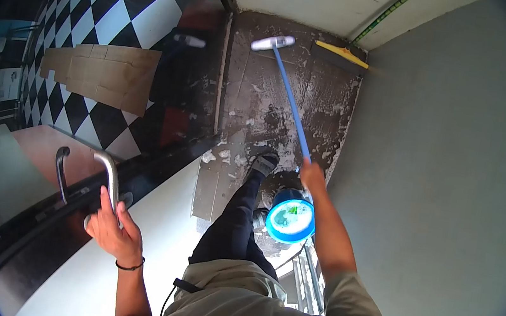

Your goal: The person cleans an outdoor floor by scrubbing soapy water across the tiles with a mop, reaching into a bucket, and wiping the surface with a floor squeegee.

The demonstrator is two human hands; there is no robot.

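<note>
- Right hand (313, 175): closed around blue pole (292, 102); pole's white head (272, 43) at floor's (248, 100) far end, near yellow squeegee (342, 53).
- Left hand (114, 230): fingers loosely spread at metal door handle (113, 178).
- Blue-rimmed bucket (290, 238): beside right forearm (331, 232).

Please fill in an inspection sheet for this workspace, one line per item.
Surface: brown floor, marked with whitish patches.
Job's things: white-headed floor tool with a long blue pole; round blue bucket holding foamy liquid.
Clutter: yellow-and-black squeegee in the far corner; flat brown cardboard on the black-and-white checkered floor.
Hands: right hand grips the pole; left hand is at the curved silver metal handle, grip unclear.
Cables: thin black cord beside the khaki shirt.
Surroundings: plain grey wall right; dark-framed glass panel left.
</note>
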